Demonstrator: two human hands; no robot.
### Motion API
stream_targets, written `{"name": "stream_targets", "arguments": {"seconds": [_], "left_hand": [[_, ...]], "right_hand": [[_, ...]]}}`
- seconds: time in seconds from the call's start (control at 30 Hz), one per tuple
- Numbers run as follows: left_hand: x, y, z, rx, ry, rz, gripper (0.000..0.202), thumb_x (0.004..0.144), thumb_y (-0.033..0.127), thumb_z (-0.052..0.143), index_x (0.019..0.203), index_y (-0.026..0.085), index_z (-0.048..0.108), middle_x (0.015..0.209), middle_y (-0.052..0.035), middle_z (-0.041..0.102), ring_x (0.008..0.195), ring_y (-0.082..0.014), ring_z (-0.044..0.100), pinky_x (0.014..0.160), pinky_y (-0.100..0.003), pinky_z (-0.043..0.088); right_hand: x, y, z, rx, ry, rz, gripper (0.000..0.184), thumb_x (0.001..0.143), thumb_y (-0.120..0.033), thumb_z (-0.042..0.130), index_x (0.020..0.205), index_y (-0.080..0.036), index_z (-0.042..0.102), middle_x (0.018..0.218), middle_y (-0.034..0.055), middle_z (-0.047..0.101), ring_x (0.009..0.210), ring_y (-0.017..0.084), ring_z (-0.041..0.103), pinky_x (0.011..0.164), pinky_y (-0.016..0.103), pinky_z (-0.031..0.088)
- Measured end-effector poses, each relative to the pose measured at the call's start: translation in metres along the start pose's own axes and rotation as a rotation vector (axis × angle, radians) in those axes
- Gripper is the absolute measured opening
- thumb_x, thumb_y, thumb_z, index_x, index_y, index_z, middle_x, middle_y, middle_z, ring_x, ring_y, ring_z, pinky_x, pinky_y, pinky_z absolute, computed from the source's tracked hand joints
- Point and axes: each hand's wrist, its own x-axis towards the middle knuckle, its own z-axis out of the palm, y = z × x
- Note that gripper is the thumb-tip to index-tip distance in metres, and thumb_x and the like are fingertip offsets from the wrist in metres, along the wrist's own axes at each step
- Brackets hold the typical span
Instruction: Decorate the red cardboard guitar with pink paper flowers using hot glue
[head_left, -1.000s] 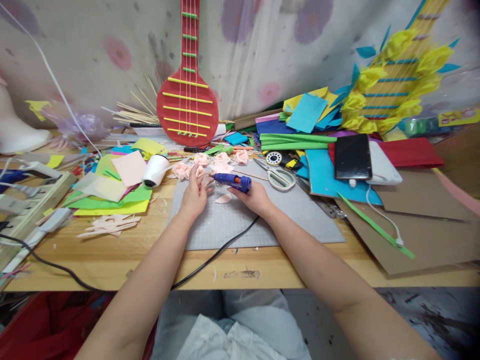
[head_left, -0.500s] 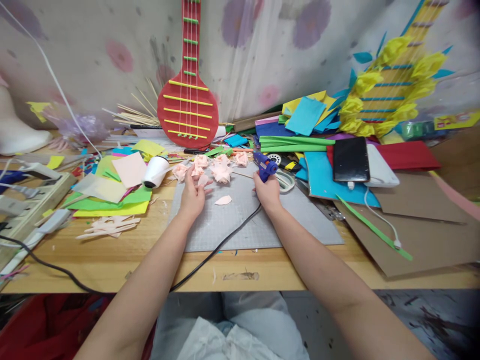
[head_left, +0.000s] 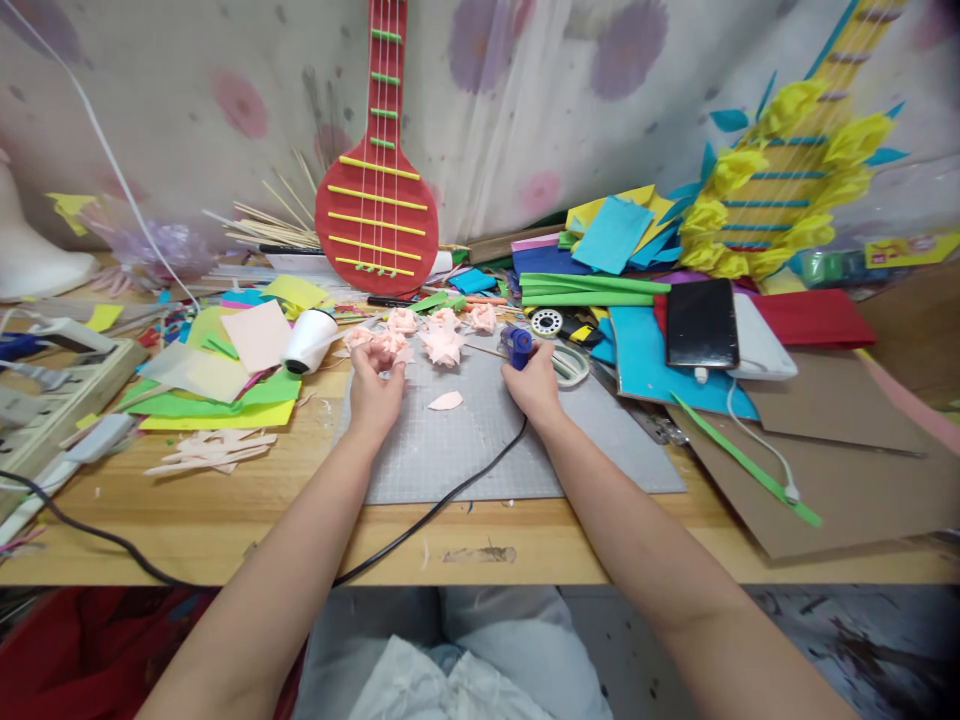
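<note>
My left hand (head_left: 373,388) is closed around a small pink paper flower (head_left: 384,345) at the far left of the grey cutting mat (head_left: 600,440). My right hand (head_left: 534,382) grips a blue glue gun (head_left: 516,344), held upright near the mat's far edge, its black cord (head_left: 442,495) trailing back over the mat and off the table's front edge. A loose pink petal (head_left: 445,401) lies on the mat between my hands. More pink paper flowers (head_left: 442,340) sit just beyond.
A white cup (head_left: 309,341) lies tipped on coloured paper sheets (head_left: 217,390) at the left. Scissors (head_left: 571,364), a black phone (head_left: 703,322) and stacked foam sheets (head_left: 600,285) crowd the right. A red paper guitar (head_left: 377,200) leans on the wall. Cardboard (head_left: 847,470) covers the right side.
My right hand swung the glue gun away from my left hand to the right and stood it upright. My left hand closed on the pink flower.
</note>
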Motion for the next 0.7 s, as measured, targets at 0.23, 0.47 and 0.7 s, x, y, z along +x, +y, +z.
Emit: {"name": "stream_targets", "arguments": {"seconds": [0.23,0.47,0.7], "left_hand": [[-0.004,0.006,0.003,0.116,0.030,0.124,0.034,0.071,0.023,0.059,0.097,0.021,0.036,0.082,-0.0011,0.061,0.075,-0.0145,0.062,0.055,-0.024,0.049],[-0.015,0.021,0.008,0.366,0.074,0.468,0.039,0.076,0.019,0.055,0.112,0.018,0.040,0.087,-0.0036,0.068,0.080,-0.0155,0.066,0.072,-0.028,0.050],[-0.019,0.025,0.014,0.406,0.010,0.779,0.030,0.081,0.021,0.050,0.111,0.016,0.047,0.084,-0.0058,0.070,0.088,-0.0168,0.065,0.076,-0.028,0.048]], "right_hand": [[-0.010,-0.016,-0.010,-0.046,0.332,-0.341,0.060,0.061,-0.031,0.062,0.112,-0.018,0.033,0.114,0.0135,0.043,0.111,0.028,0.042,0.092,0.047,0.037],[-0.041,-0.034,0.010,0.402,0.055,-0.448,0.062,0.063,-0.032,0.066,0.113,-0.024,0.030,0.105,0.0056,0.042,0.077,0.013,0.054,0.072,0.033,0.049],[-0.039,-0.035,0.035,0.900,-0.407,0.028,0.094,0.050,-0.036,0.078,0.124,-0.032,0.020,0.105,0.0010,0.043,0.070,0.009,0.058,0.072,0.033,0.051]]}}
